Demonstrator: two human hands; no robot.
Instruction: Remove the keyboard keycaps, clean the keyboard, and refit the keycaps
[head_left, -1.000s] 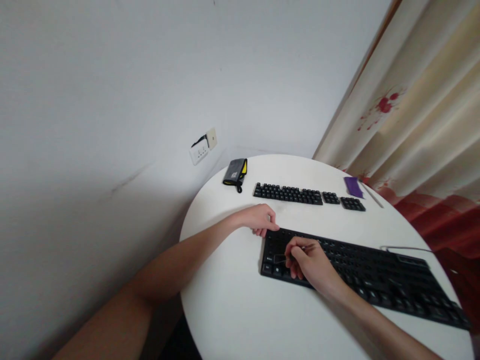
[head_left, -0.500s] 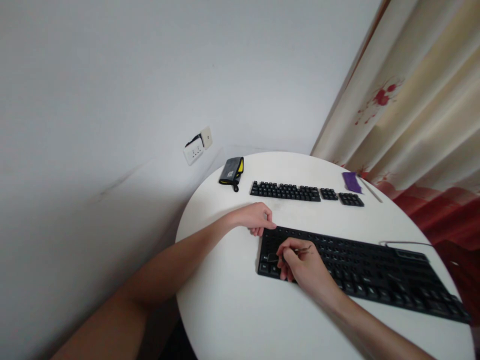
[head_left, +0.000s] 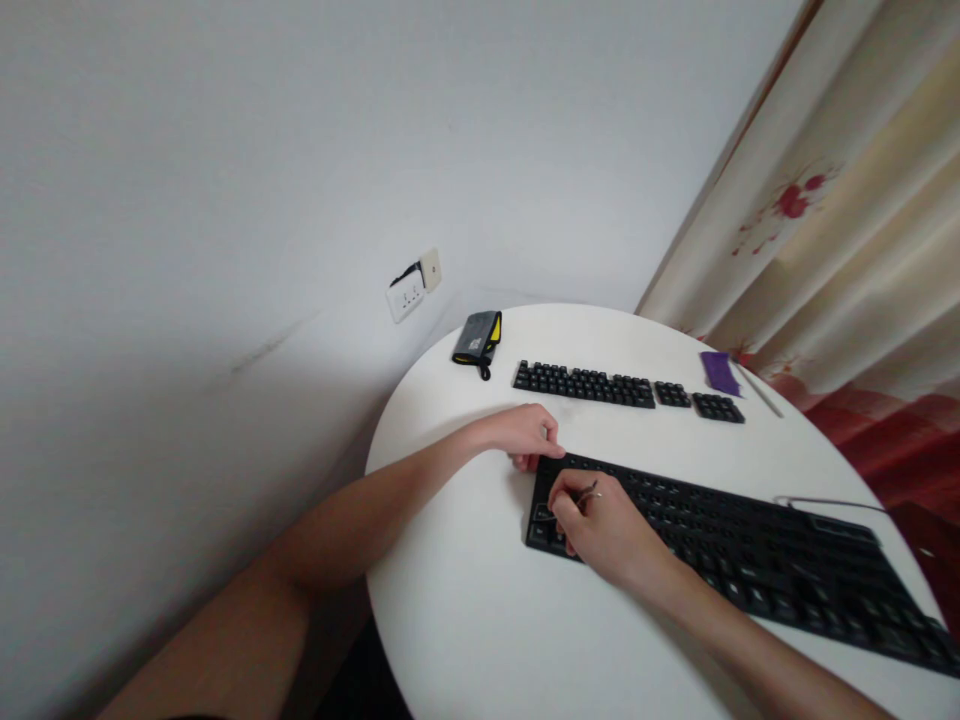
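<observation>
A black keyboard lies slantwise on the white round table, many of its key positions bare, with keycaps along the near rows. At its far left corner, my left hand is closed, thumb pressed on the corner; the lower fingers are partly hidden. My right hand is over the keyboard's left end, pinching a thin wire keycap puller. The puller's wire loop reaches down at a key by the left edge; whether it hooks that key I cannot tell.
Removed keycaps stand in rows beyond the keyboard: a long block and two small blocks. A grey-and-yellow pouch is at the back left, a purple cloth and a thin stick at the back right. A cable trails rightward.
My right hand has moved slightly left and away from me over the keyboard, with the puller in it. My left hand stays on the corner. The whole view has shifted a little.
</observation>
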